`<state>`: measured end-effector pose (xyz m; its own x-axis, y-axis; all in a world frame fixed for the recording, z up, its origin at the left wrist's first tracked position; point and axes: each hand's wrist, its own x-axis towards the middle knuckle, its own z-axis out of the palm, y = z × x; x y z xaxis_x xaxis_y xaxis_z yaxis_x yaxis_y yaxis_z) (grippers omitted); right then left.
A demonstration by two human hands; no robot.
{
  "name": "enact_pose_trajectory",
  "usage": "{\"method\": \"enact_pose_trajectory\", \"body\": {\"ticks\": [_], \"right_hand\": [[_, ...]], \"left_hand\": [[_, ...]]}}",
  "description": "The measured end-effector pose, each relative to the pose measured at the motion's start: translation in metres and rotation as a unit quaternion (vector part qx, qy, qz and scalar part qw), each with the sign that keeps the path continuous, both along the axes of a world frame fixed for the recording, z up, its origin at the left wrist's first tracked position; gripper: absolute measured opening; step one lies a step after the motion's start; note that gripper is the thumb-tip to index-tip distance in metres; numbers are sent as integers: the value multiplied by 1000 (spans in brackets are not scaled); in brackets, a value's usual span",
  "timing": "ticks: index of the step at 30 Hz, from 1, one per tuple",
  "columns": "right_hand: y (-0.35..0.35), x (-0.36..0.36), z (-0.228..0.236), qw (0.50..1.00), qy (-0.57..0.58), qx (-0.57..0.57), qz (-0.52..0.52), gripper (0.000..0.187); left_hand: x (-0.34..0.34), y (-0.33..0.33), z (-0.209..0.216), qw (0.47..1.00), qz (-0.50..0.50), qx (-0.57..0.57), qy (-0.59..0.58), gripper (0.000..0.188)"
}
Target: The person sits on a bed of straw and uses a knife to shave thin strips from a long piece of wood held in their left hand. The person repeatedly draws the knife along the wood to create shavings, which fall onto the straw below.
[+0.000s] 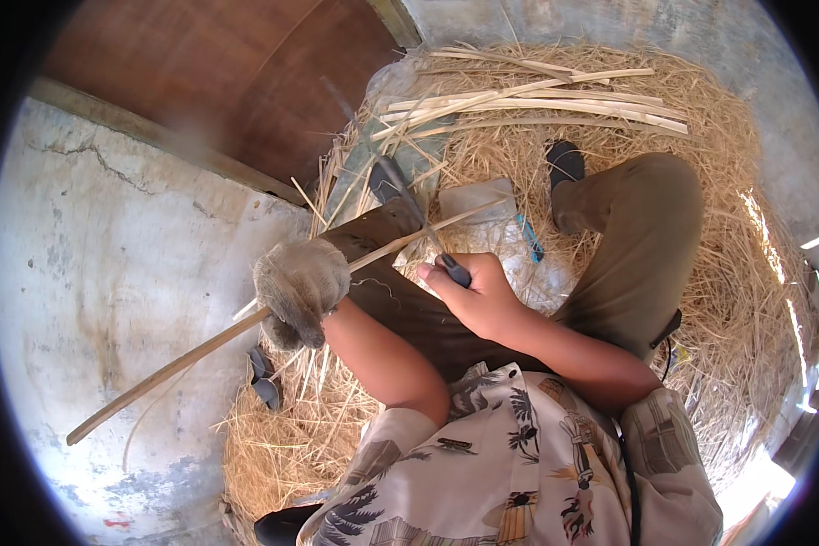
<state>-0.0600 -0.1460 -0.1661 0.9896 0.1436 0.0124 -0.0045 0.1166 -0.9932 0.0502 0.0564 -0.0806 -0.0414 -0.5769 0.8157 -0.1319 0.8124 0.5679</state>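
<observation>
My left hand [301, 284], in a worn, dirty knit glove, is closed around a long, thin bamboo strip [168, 371]. The strip runs from the lower left, through the glove, up toward the middle over my lap. My bare right hand [471, 296] grips the dark handle of a long knife [399, 176]. Its narrow blade points up and to the left, away from me, and crosses the strip just beyond my left hand. Whether the edge touches the strip, I cannot tell. A thin curl of fibre hangs near the glove.
Several pale split strips [555, 102] lie on a heap of straw-like shavings [728, 300] ahead. Between my feet are a flat greyish block [475, 200] and a blue tool [530, 238]. A cracked wall [91, 246] stands close on the left, beside a brown door panel [200, 73].
</observation>
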Motion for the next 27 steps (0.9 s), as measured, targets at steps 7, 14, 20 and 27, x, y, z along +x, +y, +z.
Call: {"method": "enact_pose_trajectory", "body": {"ticks": [7, 14, 20, 27], "right_hand": [[-8, 15, -15, 961, 229, -64, 138, 40], [-2, 5, 1, 997, -69, 17, 14, 36], [-1, 12, -20, 963, 223, -22, 150, 34], [3, 2, 0, 997, 27, 70, 27, 35]], "left_hand": [[4, 5, -1, 999, -30, 14, 8, 28], [-1, 5, -2, 999, 32, 4, 16, 30], [5, 12, -7, 999, -27, 6, 18, 30], [8, -1, 7, 997, -36, 35, -54, 30]]}}
